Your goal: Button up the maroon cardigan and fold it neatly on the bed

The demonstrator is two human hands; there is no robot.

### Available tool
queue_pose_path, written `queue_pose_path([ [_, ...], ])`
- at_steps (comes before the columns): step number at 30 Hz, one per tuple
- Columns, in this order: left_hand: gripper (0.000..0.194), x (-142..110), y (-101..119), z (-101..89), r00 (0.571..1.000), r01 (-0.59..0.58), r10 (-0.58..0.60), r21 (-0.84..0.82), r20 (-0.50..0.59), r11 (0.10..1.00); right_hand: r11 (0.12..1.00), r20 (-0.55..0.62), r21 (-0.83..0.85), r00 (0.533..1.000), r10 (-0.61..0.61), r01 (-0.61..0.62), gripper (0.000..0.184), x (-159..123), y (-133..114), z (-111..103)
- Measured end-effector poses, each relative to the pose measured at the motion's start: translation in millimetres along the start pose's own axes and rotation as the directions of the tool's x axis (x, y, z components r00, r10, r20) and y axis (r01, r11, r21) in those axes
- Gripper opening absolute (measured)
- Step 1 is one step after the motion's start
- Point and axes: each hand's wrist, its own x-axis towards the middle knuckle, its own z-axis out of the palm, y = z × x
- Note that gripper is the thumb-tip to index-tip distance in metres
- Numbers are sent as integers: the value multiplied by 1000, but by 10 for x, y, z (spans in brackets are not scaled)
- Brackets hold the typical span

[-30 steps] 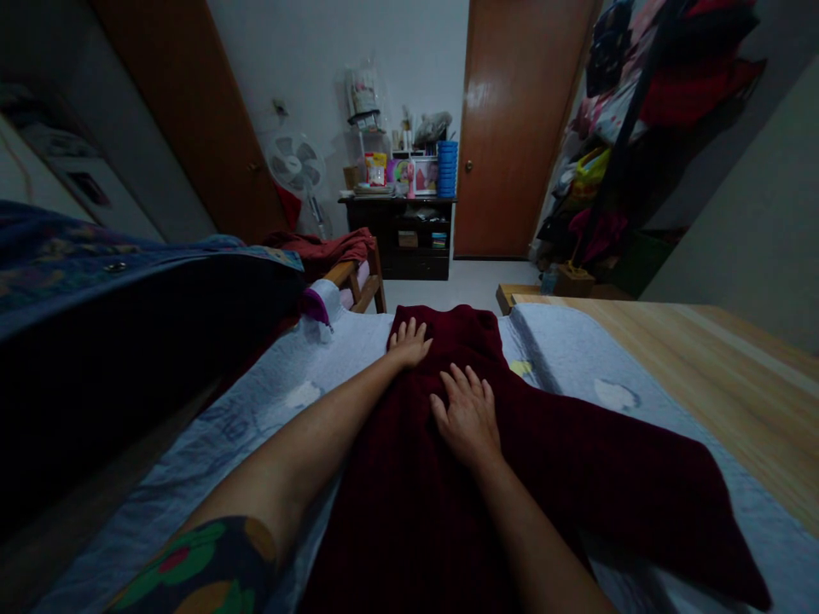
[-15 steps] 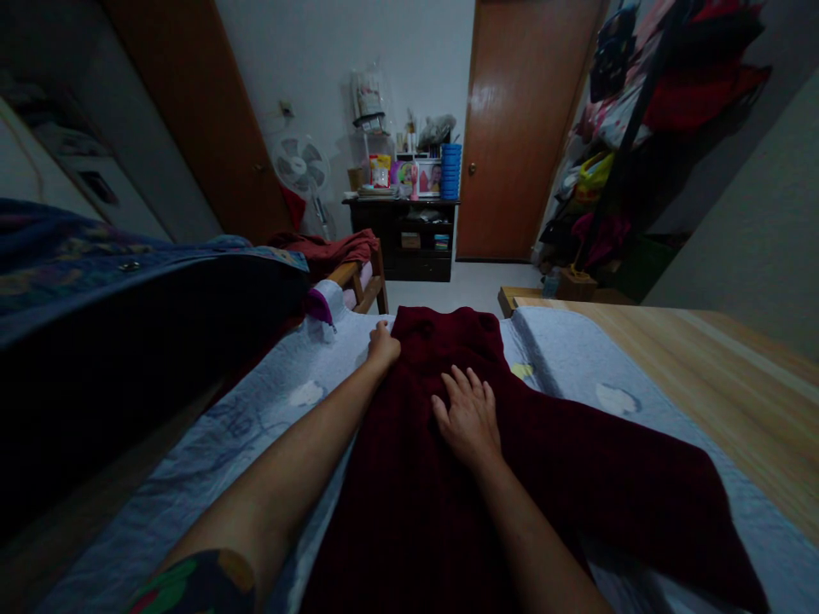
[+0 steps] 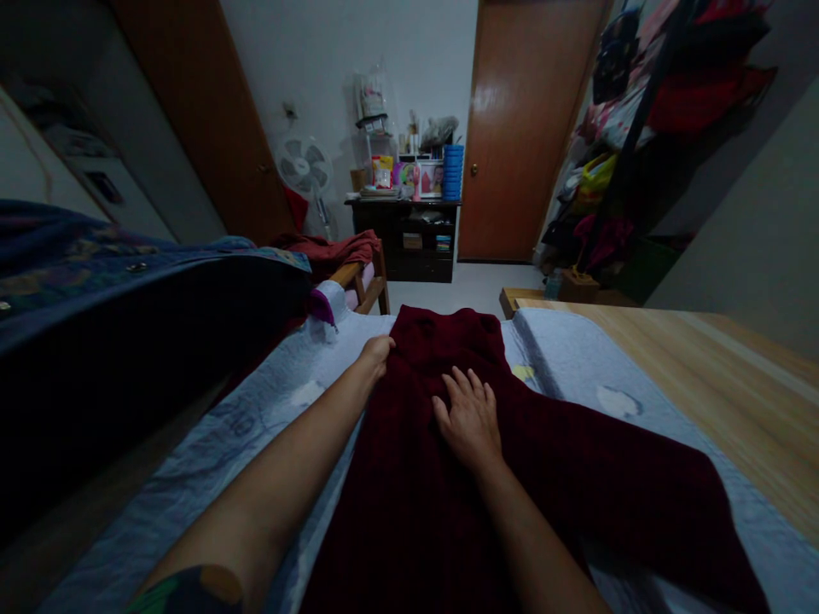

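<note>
A dark red ribbed garment [image 3: 576,477] lies spread on a pale blue padded cover [image 3: 269,409] in front of me. My left hand [image 3: 376,351] is at the garment's far left edge, fingers curled closed on the cloth. My right hand [image 3: 468,418] lies flat on the middle of the garment with its fingers stretched out. One sleeve of the garment runs out to the right, toward the cover's near right edge.
A wooden tabletop [image 3: 723,375] shows to the right of the cover. A dark blue patterned garment [image 3: 128,281] hangs close on the left. Beyond are a chair [image 3: 364,286], a fan [image 3: 305,166], a dark shelf unit [image 3: 409,234], a door [image 3: 518,128] and a clothes rack [image 3: 640,128].
My left hand has slid left from the garment's upper part to its left edge and closed from flat to curled. My right hand has stayed in place.
</note>
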Motion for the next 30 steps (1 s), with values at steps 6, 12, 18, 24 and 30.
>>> queue_pose_path([
  [6,22,-44,-22,110,998,-21,24,37,-56,999,1000,-19,0,1000,-11,11,50,-2,4,1],
  [12,25,-14,-7,112,983,-73,115,265,-146,962,1000,-4,1,1000,-7,7,50,3,9,6],
  [18,36,-43,11,75,961,-105,236,595,-147,797,1000,-14,0,1000,-15,15,50,-5,16,6],
  [24,30,-117,-61,128,944,-129,315,764,-101,632,1000,3,-14,1000,-13,13,50,2,11,11],
  [30,40,-63,-16,135,832,-374,544,832,106,410,1000,-12,-14,1000,-16,16,49,3,11,10],
])
